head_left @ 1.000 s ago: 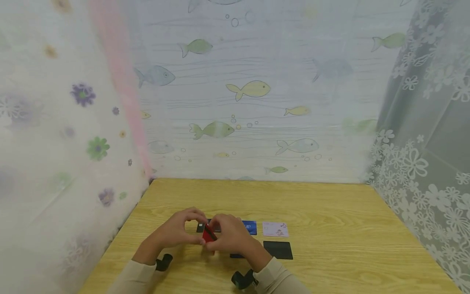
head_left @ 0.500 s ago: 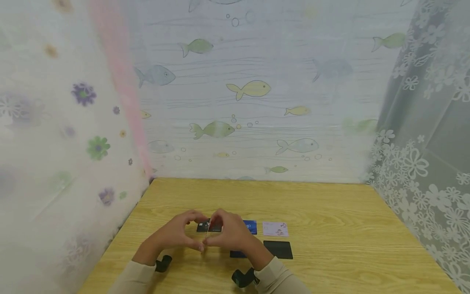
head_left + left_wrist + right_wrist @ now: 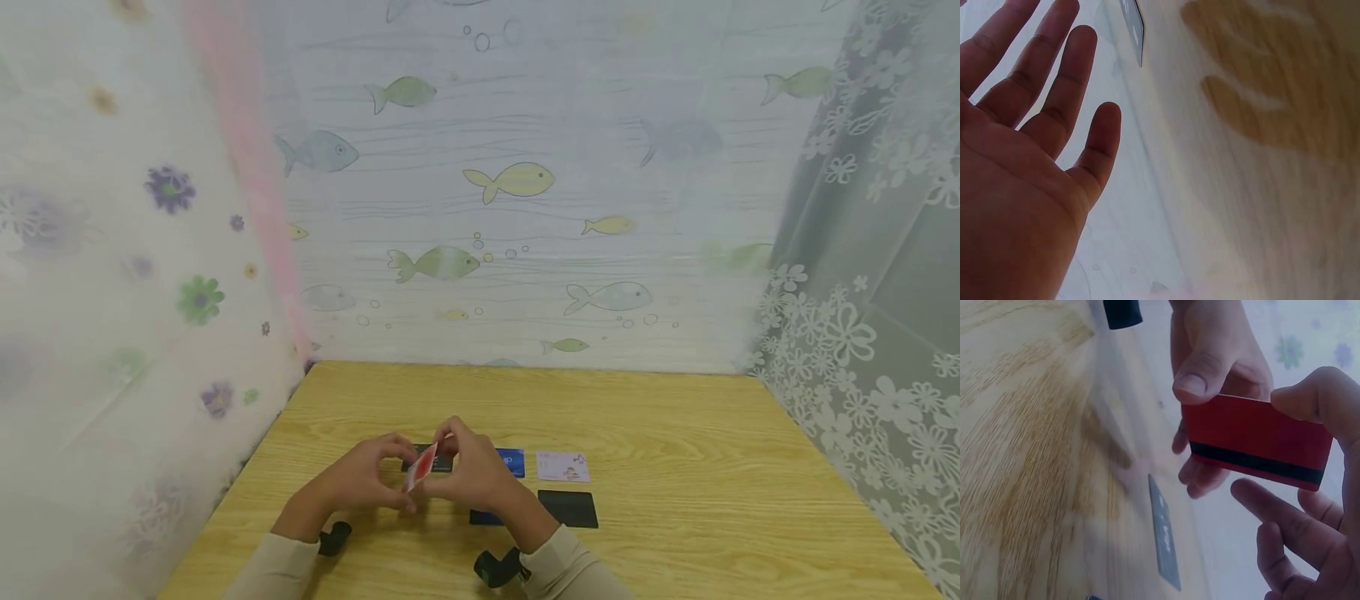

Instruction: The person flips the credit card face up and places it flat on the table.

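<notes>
A red card (image 3: 424,467) with a black stripe is pinched by its edges between the thumb and fingers of my right hand (image 3: 480,475). It stands tilted above the table in the head view. The right wrist view shows the striped face of the card (image 3: 1254,439). Close on the card's other side is my left hand (image 3: 358,479), its thumb overlapping a corner in the right wrist view. In the left wrist view, the fingers of the left hand (image 3: 1022,181) are spread and relaxed. Behind the hands lies a dark card (image 3: 444,462), partly covered.
To the right lie a blue card (image 3: 512,460), a pale pink card (image 3: 562,467) and a black card (image 3: 567,509). A dark blue card (image 3: 483,517) is partly under the right wrist in view. Patterned curtains (image 3: 525,250) enclose the wooden table (image 3: 675,467).
The red card has turned in the fingers, from its striped face through edge-on to its other face toward the head camera. The right index finger has risen slightly; the left hand stays nearby.
</notes>
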Motion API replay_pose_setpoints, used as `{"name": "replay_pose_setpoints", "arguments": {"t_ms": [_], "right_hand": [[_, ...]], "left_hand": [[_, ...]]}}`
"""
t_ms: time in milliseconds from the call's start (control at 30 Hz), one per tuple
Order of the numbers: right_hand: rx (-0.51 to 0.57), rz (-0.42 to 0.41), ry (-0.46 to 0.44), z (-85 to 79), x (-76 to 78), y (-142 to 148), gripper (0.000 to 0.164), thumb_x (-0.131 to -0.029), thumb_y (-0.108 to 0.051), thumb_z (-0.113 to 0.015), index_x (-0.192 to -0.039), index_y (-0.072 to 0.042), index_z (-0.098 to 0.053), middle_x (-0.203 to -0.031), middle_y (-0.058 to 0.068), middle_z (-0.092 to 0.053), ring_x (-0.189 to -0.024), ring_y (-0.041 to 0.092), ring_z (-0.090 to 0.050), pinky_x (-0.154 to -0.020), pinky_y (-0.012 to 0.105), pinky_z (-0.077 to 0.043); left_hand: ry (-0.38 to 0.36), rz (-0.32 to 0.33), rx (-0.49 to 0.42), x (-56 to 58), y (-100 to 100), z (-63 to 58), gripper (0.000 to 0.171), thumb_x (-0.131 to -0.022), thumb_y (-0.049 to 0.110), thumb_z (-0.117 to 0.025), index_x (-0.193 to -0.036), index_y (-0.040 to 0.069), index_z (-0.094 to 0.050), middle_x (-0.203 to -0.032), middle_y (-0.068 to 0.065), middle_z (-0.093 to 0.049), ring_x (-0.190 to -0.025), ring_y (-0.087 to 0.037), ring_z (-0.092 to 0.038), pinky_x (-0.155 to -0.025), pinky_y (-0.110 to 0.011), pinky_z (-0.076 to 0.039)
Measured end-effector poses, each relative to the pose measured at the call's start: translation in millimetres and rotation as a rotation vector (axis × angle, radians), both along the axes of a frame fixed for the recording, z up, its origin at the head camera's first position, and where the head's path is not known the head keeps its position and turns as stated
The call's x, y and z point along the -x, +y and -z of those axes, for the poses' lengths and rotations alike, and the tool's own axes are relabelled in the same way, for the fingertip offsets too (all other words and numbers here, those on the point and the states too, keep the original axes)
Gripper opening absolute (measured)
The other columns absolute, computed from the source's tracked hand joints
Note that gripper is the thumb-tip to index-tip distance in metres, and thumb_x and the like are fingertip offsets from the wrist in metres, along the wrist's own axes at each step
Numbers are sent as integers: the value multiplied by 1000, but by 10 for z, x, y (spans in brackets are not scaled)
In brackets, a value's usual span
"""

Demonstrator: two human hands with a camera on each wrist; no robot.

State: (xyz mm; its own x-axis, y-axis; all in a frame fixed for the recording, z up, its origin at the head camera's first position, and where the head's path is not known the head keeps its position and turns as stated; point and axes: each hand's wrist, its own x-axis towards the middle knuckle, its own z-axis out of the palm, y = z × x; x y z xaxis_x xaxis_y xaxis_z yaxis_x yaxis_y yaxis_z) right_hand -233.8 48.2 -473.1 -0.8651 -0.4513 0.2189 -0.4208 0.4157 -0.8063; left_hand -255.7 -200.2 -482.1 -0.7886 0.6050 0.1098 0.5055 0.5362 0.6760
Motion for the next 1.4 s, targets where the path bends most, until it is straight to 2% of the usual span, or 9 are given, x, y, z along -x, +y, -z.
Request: {"name": "replay_pose_setpoints", "arguments": {"t_ms": [133, 333, 467, 600, 700, 800, 933, 1133, 1400], "right_hand": [[-32, 22, 38, 20, -5, 19, 46, -81, -38, -84, -114, -26, -55, -104, -5, -70, -94, 24, -65, -72, 25, -50], [-109, 63, 53, 21, -23, 56, 49, -80, -42, -83, -119, -22, -61, -117, 2, -67, -106, 28, -64, -77, 29, -52], [-179, 85, 111, 47, -9, 81, 51, -81, -49, -82, -119, -21, -65, -119, -3, -66, -104, 26, -62, -76, 29, -51], [-279, 105, 198, 79, 0, 105, 43, -80, -54, -80, -111, -28, -68, -117, -8, -65, -97, 17, -60, -78, 31, -49], [-358, 112, 252, 93, 2, 118, 39, -78, -58, -79, -105, -32, -69, -119, -9, -64, -98, 13, -58, -81, 36, -49], [-418, 116, 276, 105, 2, 124, 38, -77, -63, -79, -102, -35, -71, -121, -9, -63, -103, 15, -57, -86, 43, -48], [-468, 122, 284, 123, -1, 125, 38, -76, -67, -79, -100, -38, -74, -120, -9, -63, -106, 18, -58, -88, 48, -48], [-497, 119, 257, 140, -19, 128, 40, -75, -71, -80, -100, -39, -77, -118, -9, -62, -107, 19, -57, -92, 53, -48], [-534, 102, 231, 167, -30, 116, 41, -74, -71, -81, -100, -40, -78, -118, -12, -61, -106, 16, -54, -93, 51, -45]], "left_hand": [[0, -8, 4, -17, -25, 7, 46, -73, 45, -94, -111, 30, -73, -124, 10, -64, -121, -25, -60, -102, -56, -50], [26, -35, 47, -14, -67, 16, 53, -71, 47, -94, -114, 21, -75, -125, 7, -65, -120, -24, -61, -101, -55, -51], [70, -40, 79, 3, -102, 28, 57, -71, 50, -93, -116, 19, -77, -126, 4, -66, -119, -25, -62, -100, -54, -52], [83, -41, 94, 16, -133, 42, 54, -71, 50, -93, -115, 22, -78, -123, 5, -66, -116, -23, -62, -99, -52, -53], [93, -45, 122, 18, -151, 51, 55, -70, 51, -93, -114, 22, -79, -119, 10, -66, -113, -18, -62, -98, -47, -53], [130, -51, 162, 17, -162, 64, 56, -69, 53, -93, -114, 23, -80, -115, 13, -65, -110, -15, -62, -96, -43, -54], [160, -59, 202, 12, -174, 83, 58, -66, 57, -93, -113, 25, -81, -113, 14, -65, -108, -15, -62, -94, -43, -54], [136, -70, 226, 15, -203, 102, 59, -65, 61, -91, -112, 27, -81, -113, 14, -65, -109, -16, -62, -96, -46, -53], [119, -63, 226, -3, -235, 81, 57, -65, 59, -92, -112, 27, -81, -115, 14, -64, -110, -17, -62, -99, -48, -52]]}}
